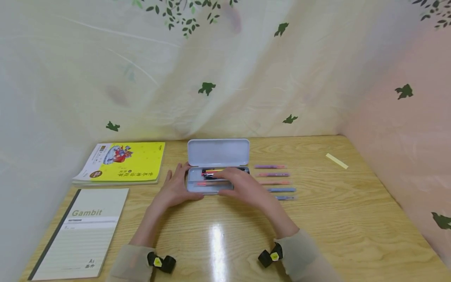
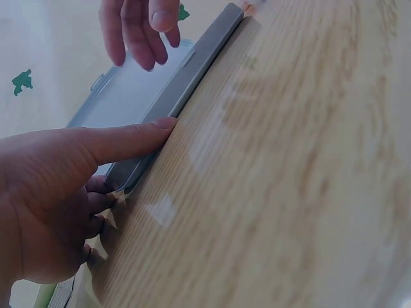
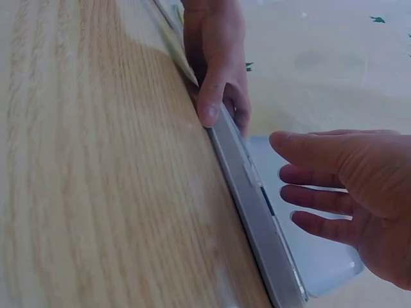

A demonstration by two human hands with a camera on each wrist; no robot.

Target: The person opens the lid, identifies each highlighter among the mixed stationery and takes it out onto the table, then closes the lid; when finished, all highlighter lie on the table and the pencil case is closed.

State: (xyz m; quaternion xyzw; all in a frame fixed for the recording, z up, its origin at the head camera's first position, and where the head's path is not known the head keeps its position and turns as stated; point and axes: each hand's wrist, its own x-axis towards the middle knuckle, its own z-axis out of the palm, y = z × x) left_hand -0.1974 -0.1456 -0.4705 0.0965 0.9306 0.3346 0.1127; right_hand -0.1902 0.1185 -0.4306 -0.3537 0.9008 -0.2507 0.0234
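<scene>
A pencil case [image 1: 192, 188] stands with its lid [image 1: 218, 152] raised at the back. Several pens [image 1: 208, 174] lie in its rear part, and an orange pen [image 1: 206, 183] lies nearer the front. My left hand [image 1: 176, 190] grips the case's left end, thumb along the front wall and fingers round the side, as the left wrist view also shows. Above the right half of the case hovers my right hand [image 1: 243, 186], fingers loosely bent over the pens. Nothing shows between its thumb and fingers in the right wrist view.
Right of the case, a purple pen [image 1: 270, 167], a blue pen [image 1: 282, 190] and others lie in a column. A pale yellow strip [image 1: 336, 161] is farther right. On the left are a yellow book [image 1: 141, 160] and a notebook [image 1: 84, 235]. A curtain [image 1: 246, 78] hangs behind the table.
</scene>
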